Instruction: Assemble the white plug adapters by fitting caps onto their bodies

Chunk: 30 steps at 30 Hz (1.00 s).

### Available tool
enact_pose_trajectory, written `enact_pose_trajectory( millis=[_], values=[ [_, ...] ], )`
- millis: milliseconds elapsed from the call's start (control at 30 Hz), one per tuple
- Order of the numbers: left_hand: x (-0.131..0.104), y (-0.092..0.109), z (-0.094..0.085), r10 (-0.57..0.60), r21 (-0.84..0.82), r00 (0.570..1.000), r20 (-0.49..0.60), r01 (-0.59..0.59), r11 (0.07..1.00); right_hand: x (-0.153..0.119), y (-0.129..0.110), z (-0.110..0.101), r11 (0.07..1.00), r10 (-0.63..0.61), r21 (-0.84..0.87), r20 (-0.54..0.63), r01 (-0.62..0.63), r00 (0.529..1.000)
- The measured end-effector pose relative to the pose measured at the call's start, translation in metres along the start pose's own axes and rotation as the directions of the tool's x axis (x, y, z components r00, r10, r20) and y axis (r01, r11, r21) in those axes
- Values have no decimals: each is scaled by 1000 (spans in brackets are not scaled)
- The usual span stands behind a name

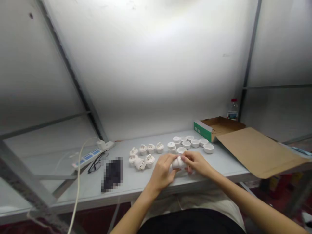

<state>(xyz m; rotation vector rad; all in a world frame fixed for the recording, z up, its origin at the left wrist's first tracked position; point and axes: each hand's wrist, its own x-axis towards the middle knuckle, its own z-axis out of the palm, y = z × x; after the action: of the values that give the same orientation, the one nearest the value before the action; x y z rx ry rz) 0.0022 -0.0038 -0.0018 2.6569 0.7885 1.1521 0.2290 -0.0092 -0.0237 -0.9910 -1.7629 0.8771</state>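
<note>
Between both hands, just above the front of the table, is a rounded white plastic piece [177,162]. My left hand [163,170] is closed around its left side, thumb below and fingers on top. On its right side, the fingers of my right hand [195,162] pinch it. Just behind my hands are several white round cups [195,143], open side up, and two white caps [171,146] with a dark centre hole. To the left stand several white plug-like pieces [151,148] with prongs or tabs on top; one of them [140,163] is tipped over.
A green and brown cardboard box [204,130] lies open at the back right, its flap [260,151] reaching over the table edge. Behind it stands a bottle [233,110]. At left are a power strip [89,157], glasses [97,162], a pixelated dark object [112,175] and a hanging cable [78,182].
</note>
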Motion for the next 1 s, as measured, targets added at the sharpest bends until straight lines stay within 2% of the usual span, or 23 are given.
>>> enact_pose_trajectory(
  millis=[200, 267, 367, 500, 633, 733, 867, 1000],
  values=[
    [7, -6, -2, -176, -146, 984, -40, 168, 975, -1, -8, 0, 978, -203, 42, -56, 206, 978],
    [8, -7, -3, -176, -166, 984, -38, 167, 972, -2, -9, 0, 973, -225, 31, -49, 227, 973],
    [6, -6, -2, -105, -158, 994, -42, 97, 983, -3, -6, 0, 979, -191, 54, -60, 195, 980],
    [1, -6, 0, -54, -85, 998, -36, 50, 995, -3, -1, 0, 988, -119, 90, -61, 124, 991],
    [-1, -7, 1, -38, -33, 999, -33, 37, 999, -4, -2, 1, 992, -109, 61, -61, 113, 992],
    [1, -6, 1, -39, 41, 997, -62, 41, 998, -3, -5, 3, 986, -168, 5, -72, 169, 983],
    [4, 0, -3, -85, 197, 985, -150, 114, 974, -2, -8, 5, 949, -302, -132, -120, 287, 946],
    [4, 5, -6, -116, 256, 979, -166, 157, 954, -1, -7, 6, 914, -329, -295, -139, 278, 934]
  ],
)
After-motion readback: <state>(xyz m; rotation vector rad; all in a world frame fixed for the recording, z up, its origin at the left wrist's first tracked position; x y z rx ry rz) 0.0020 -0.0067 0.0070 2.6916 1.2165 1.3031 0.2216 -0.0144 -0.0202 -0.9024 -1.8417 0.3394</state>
